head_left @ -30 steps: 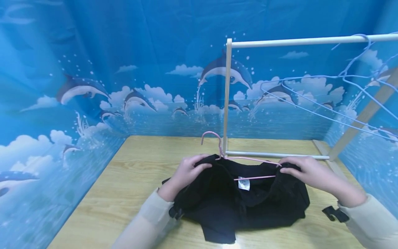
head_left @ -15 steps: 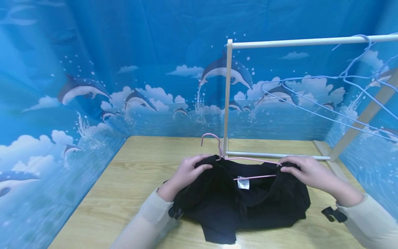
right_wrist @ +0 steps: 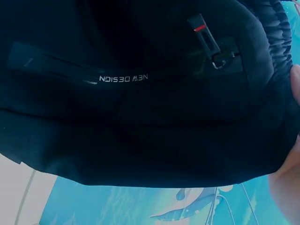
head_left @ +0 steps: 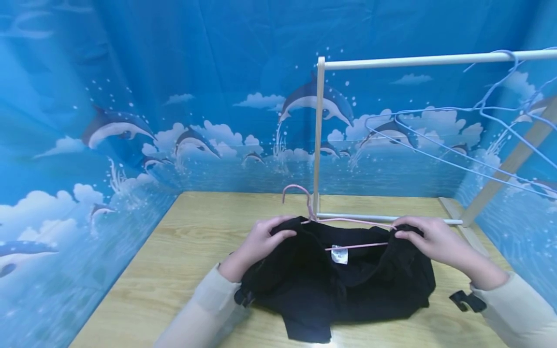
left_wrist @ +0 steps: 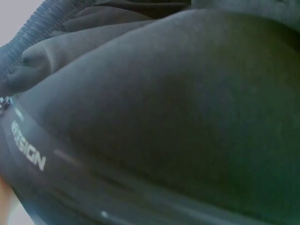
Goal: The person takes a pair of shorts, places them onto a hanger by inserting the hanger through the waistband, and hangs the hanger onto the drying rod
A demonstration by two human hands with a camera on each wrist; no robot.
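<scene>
Black shorts [head_left: 304,299] with a gathered elastic waistband lie bunched over the table in the head view, waist opening toward the back. My left hand [head_left: 258,241] pinches the left side of the waistband between thumb and fingers. At the other side, my right hand [head_left: 428,241] grips the waistband beside the end of a pink hanger [head_left: 357,222]. The hanger's hook stands up near my left hand, and its lower bar crosses the opening in front of a white label [head_left: 340,255]. Both wrist views are filled by the dark cloth; the right one shows a zip pull [right_wrist: 206,41] and printed lettering.
Behind the shorts stands a rack with a white top rail [head_left: 400,62] and wooden posts [head_left: 319,135]. Blue hangers [head_left: 480,107] hang at its right, jutting over the table. A dolphin-print curtain [head_left: 217,96] closes off the back and sides of the wooden table [head_left: 174,261].
My right hand has shifted very slightly to the right with its side of the waistband. My left hand keeps its place and hold.
</scene>
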